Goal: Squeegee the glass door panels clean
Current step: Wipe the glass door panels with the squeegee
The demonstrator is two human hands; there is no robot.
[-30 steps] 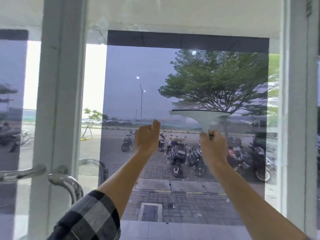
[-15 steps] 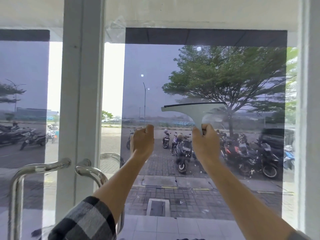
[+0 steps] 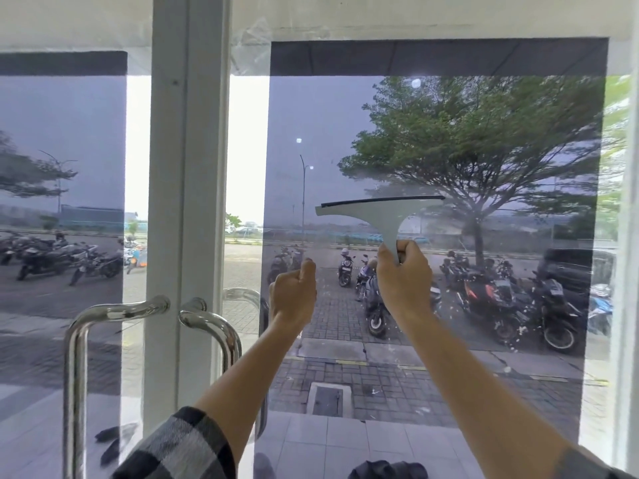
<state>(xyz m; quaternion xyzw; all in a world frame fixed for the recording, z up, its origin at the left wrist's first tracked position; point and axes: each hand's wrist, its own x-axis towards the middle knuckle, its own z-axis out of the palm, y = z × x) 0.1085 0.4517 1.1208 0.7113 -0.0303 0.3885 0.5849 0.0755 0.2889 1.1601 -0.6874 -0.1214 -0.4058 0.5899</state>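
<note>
A pale grey squeegee (image 3: 380,212) with a black rubber blade along its top edge lies against the tinted right glass door panel (image 3: 501,133), blade nearly level. My right hand (image 3: 403,278) grips its short handle from below. My left hand (image 3: 294,292) is a closed fist with nothing in it, held up just left of the right hand, close to the glass. White flecks dot the glass low on the right. A second tinted panel (image 3: 62,167) is on the left.
A white door frame post (image 3: 186,202) separates the panels. Two curved chrome pull handles (image 3: 214,326) stand at either side of it, near my left forearm. A white frame (image 3: 626,236) bounds the right edge. Parked motorcycles and a tree show through the glass.
The view has shifted left, so the post and handles sit further right. The squeegee and both hands moved left across the right panel and slightly up, blade staying level.
</note>
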